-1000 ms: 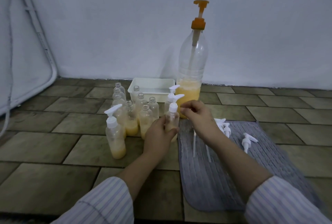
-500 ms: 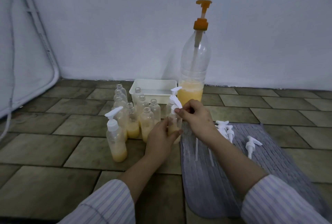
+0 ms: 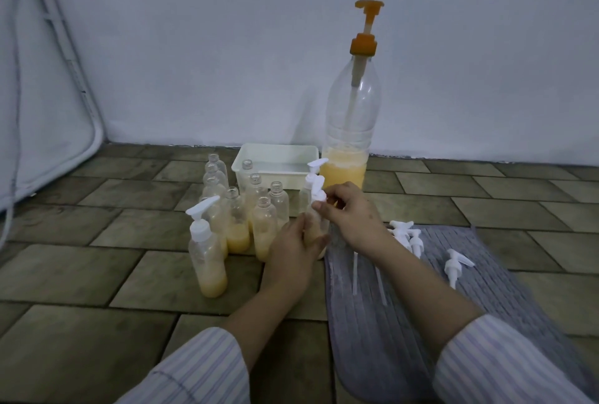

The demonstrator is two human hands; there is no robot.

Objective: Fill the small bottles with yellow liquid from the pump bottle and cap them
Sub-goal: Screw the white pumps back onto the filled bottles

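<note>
Your left hand (image 3: 293, 249) has its grip wrapped round the body of a small clear plastic bottle partly filled with yellow liquid (image 3: 313, 231), which stands on the brown tiled floor (image 3: 97, 274) at the edge of the grey ribbed mat (image 3: 405, 306). Your right hand (image 3: 351, 214) pinches the white pump cap (image 3: 318, 191) sitting on that bottle's neck. Just left of it stands a cluster of uncapped small bottles (image 3: 264, 228), and in front of them one capped small bottle (image 3: 207, 258). The tall clear pump bottle with the orange pump head (image 3: 351, 131) stands behind your hands, beside a white plastic tub (image 3: 275, 160). Loose white pump caps (image 3: 453, 262) lie on the mat.
</note>
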